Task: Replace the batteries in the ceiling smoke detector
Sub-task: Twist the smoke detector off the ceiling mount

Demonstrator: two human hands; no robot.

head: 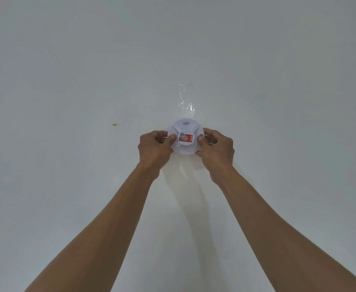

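A round white smoke detector (186, 129) sits against the white ceiling, with a red label and a small code sticker on its centre. My left hand (153, 147) grips its left rim, fingers curled round the edge. My right hand (217, 149) grips the right rim the same way, thumb pressed on the face. Both arms reach up from the bottom of the view. No batteries are visible.
A strip of clear tape (186, 101) runs along the ceiling just beyond the detector. A small yellowish mark (114, 124) lies on the ceiling to the left. The rest of the view is plain white ceiling (67, 60).
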